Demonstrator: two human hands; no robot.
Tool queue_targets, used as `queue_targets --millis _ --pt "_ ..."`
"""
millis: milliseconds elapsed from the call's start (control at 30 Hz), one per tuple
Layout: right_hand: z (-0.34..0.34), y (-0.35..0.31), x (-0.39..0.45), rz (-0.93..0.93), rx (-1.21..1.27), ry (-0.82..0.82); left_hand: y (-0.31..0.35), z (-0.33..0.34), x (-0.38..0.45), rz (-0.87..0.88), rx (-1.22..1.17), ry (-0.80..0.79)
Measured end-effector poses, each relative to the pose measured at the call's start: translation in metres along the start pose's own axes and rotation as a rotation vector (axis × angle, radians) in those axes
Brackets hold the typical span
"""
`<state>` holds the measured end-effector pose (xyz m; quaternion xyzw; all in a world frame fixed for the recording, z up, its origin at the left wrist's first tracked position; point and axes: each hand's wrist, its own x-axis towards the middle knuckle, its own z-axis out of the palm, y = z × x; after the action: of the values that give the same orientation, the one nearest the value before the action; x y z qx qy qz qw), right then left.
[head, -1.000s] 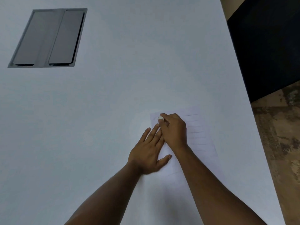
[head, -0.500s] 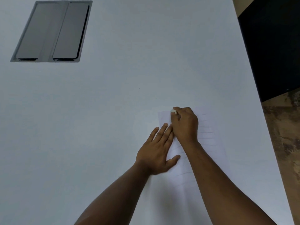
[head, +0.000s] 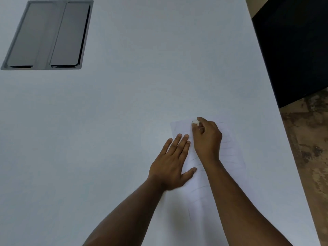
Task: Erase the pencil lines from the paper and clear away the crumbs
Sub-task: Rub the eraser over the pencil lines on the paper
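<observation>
Paper (head: pixel 230 153): lower right of frame, flat on white surface (head: pixel 124 121), faint pencil lines remaining. Eraser (head: pixel 195 122): pinched in right hand (head: pixel 207 141) at the sheet's top edge. Left hand (head: pixel 172 164): spread flat, pressing the sheet's left side. Risk: hard strokes near that unpinned top edge may crumple or tear it; crumbs could scatter.

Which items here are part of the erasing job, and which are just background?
In the job:
paper, faint pencil lines on it
eraser, pinched in right hand
left hand, flat on the paper's left edge

Background:
table
grey hatch set in the table, far left
dark panel and floor off the right edge
</observation>
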<state>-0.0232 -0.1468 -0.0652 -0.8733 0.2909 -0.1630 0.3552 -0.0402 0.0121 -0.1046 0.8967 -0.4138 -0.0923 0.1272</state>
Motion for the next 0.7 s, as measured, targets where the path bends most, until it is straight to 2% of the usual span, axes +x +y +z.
queue_targets --millis 167,300,600,700 --pt "-0.012 0.006 -0.020 0.009 0.078 -0.042 -0.006 -0.001 0.003 0.018 -0.019 -0.015" --pt "-0.016 0.011 -0.030 0.030 0.111 -0.159 -0.029 -0.012 0.012 -0.038 0.042 0.038" --pt "0.003 -0.007 -0.017 -0.073 -0.007 -0.155 -0.042 -0.015 0.021 -0.087 0.058 -0.007" --pt "0.015 -0.013 -0.017 -0.116 -0.073 -0.210 -0.044 -0.015 0.021 -0.084 0.055 0.013"
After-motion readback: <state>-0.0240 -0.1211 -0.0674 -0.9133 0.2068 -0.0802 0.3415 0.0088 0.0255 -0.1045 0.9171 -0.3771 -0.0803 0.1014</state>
